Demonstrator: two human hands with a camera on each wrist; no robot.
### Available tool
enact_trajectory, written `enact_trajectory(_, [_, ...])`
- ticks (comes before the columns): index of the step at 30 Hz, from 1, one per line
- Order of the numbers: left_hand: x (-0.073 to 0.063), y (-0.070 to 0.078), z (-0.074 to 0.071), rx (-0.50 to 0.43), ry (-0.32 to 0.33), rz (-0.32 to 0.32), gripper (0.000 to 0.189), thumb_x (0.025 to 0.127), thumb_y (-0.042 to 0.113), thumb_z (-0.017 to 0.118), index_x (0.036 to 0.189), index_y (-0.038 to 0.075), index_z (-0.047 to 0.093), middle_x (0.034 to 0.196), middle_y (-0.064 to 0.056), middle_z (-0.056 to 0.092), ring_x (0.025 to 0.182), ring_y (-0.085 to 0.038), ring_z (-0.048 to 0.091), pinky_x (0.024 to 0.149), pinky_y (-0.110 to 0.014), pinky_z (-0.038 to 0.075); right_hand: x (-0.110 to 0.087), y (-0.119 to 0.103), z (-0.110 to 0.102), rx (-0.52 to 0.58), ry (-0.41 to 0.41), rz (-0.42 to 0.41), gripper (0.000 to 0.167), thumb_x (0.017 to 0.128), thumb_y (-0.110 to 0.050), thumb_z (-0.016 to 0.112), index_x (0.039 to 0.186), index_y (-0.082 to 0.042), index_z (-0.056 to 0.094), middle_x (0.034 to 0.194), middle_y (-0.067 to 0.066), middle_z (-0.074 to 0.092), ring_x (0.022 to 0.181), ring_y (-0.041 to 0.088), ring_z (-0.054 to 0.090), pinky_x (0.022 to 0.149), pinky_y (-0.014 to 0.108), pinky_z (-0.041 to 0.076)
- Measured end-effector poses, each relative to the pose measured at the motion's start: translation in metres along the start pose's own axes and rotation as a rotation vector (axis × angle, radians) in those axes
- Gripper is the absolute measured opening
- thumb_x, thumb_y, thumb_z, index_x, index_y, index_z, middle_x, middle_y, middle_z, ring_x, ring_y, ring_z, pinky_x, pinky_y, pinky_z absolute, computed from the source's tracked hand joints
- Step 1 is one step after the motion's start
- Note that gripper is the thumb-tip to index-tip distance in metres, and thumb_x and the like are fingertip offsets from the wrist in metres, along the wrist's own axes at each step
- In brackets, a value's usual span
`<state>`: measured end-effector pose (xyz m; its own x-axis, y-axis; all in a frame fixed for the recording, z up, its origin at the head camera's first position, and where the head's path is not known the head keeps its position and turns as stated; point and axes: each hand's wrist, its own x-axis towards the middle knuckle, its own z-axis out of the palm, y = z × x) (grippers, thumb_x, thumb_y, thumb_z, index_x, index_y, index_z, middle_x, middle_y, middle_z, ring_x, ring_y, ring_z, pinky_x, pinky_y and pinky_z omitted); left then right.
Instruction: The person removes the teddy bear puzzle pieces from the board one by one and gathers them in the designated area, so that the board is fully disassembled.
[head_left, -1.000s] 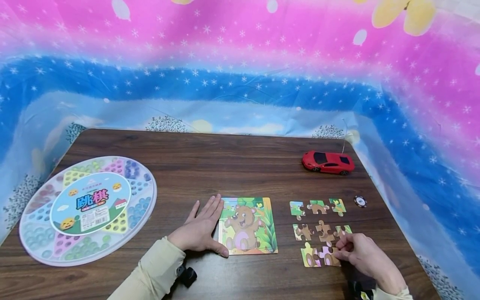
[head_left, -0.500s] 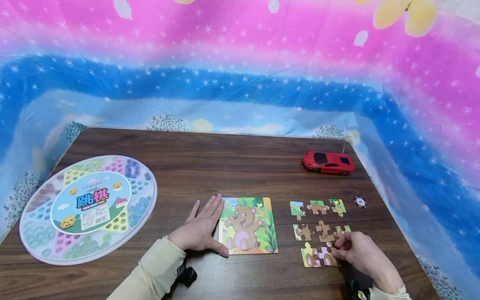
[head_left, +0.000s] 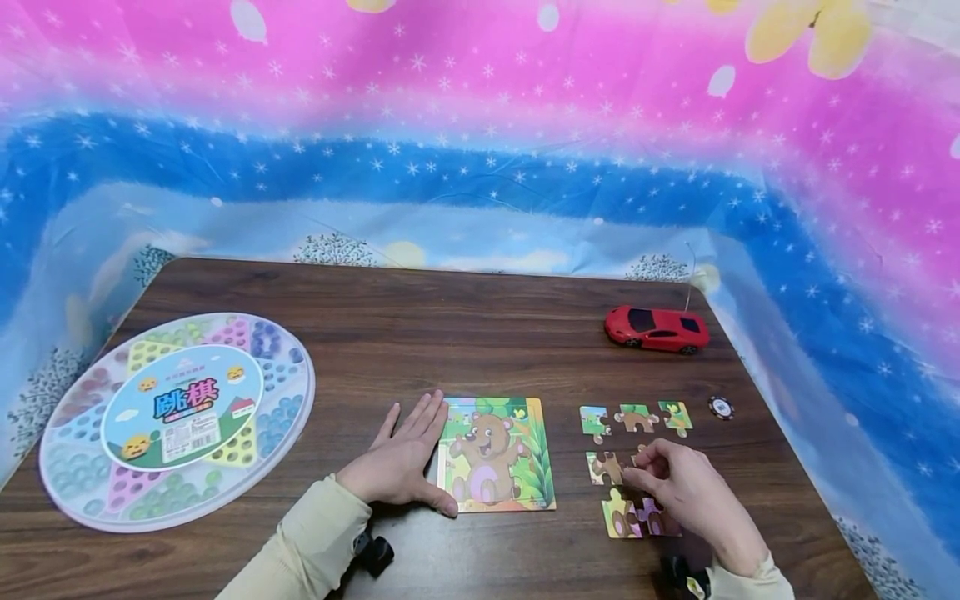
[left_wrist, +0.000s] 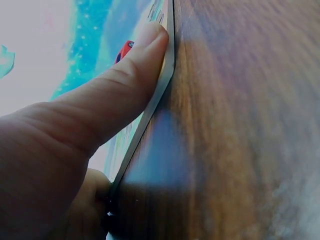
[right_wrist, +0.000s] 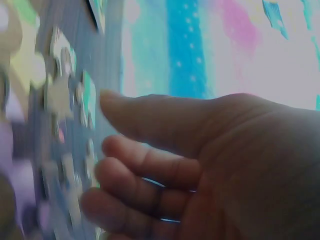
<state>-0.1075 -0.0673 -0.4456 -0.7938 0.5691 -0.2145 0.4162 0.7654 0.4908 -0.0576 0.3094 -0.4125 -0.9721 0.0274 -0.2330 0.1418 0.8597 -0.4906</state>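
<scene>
My left hand (head_left: 401, 458) rests spread along the left edge of a square bear jigsaw board (head_left: 491, 454), its thumb at the lower corner. The left wrist view has the thumb against the board's edge (left_wrist: 150, 112). To the right, loose jigsaw pieces lie in rows. My right hand (head_left: 693, 492), fingers bent, hovers at or touches the middle row, right of a brown piece (head_left: 603, 467). It covers that row's other pieces. Below are a yellow-green piece (head_left: 618, 515) and a purple-brown one (head_left: 654, 518). Whether a piece is pinched is hidden; the right wrist view is blurred.
A red toy car (head_left: 656, 329) stands at the back right, with a black-and-white poker chip (head_left: 722, 407) nearer. A round Chinese checkers set (head_left: 176, 421) lies on the left. A patterned cloth (head_left: 465, 175) hangs behind the wooden table (head_left: 420, 325).
My right hand has moved left and slightly away from me, from the right end of the lower rows to the middle row. My left hand stays on the board's edge.
</scene>
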Motion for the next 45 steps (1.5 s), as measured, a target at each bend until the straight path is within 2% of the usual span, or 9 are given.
enact_trajectory(6, [0.0, 0.0, 0.0, -0.003, -0.001, 0.005, 0.133, 0.063, 0.069, 0.076, 0.155, 0.001, 0.008, 0.162, -0.013, -0.005, 0.148, -0.026, -0.005, 0.115, -0.055, -0.007, 0.008, -0.022, 0.013, 0.004, 0.013, -0.084, 0.019, 0.086, -0.03, 0.075, 0.091, -0.014, 0.065, 0.07, -0.004, 0.056, 0.057, 0.012, 0.05, 0.051, 0.027, 0.042])
enact_trajectory(17, [0.0, 0.001, 0.0, 0.012, -0.009, 0.007, 0.133, 0.063, 0.069, 0.075, 0.155, 0.001, 0.008, 0.162, -0.014, -0.003, 0.148, -0.027, -0.003, 0.115, -0.056, -0.006, 0.012, -0.049, 0.035, -0.014, 0.016, -0.19, 0.025, 0.085, -0.028, 0.076, 0.105, -0.014, 0.068, 0.074, -0.008, 0.054, 0.059, 0.009, 0.049, 0.053, 0.026, 0.042])
enact_trajectory(23, [0.0, 0.001, 0.0, 0.012, -0.006, 0.008, 0.133, 0.063, 0.069, 0.075, 0.155, 0.001, 0.008, 0.162, -0.014, -0.003, 0.148, -0.027, -0.003, 0.115, -0.056, -0.006, 0.015, -0.055, 0.044, 0.011, -0.003, -0.246, 0.027, 0.084, -0.025, 0.077, 0.107, -0.013, 0.069, 0.082, -0.005, 0.054, 0.069, 0.011, 0.05, 0.058, 0.025, 0.043])
enact_trajectory(30, [0.0, 0.0, 0.0, 0.013, 0.001, 0.009, 0.133, 0.063, 0.07, 0.076, 0.155, 0.001, 0.008, 0.162, -0.015, -0.002, 0.148, -0.027, -0.003, 0.115, -0.056, -0.006, 0.015, -0.059, 0.049, -0.064, 0.016, -0.29, 0.03, 0.083, -0.028, 0.079, 0.108, -0.016, 0.07, 0.085, -0.008, 0.053, 0.073, 0.009, 0.05, 0.061, 0.025, 0.043])
enact_trajectory(38, [0.0, 0.0, 0.0, 0.005, -0.001, 0.007, 0.133, 0.063, 0.069, 0.076, 0.155, 0.001, 0.008, 0.162, -0.014, -0.003, 0.148, -0.027, -0.004, 0.115, -0.056, -0.007, 0.015, -0.059, 0.052, -0.135, -0.029, -0.322, 0.035, 0.084, -0.031, 0.077, 0.116, -0.018, 0.071, 0.084, -0.009, 0.048, 0.071, 0.009, 0.047, 0.058, 0.023, 0.04])
enact_trajectory(45, [0.0, -0.001, 0.0, 0.002, -0.003, 0.011, 0.132, 0.064, 0.07, 0.075, 0.155, 0.001, 0.008, 0.162, -0.014, -0.003, 0.148, -0.027, -0.004, 0.114, -0.056, -0.008, 0.016, -0.06, 0.054, -0.154, -0.026, -0.314, 0.038, 0.084, -0.032, 0.077, 0.119, -0.019, 0.07, 0.085, -0.009, 0.048, 0.072, 0.008, 0.047, 0.058, 0.024, 0.04])
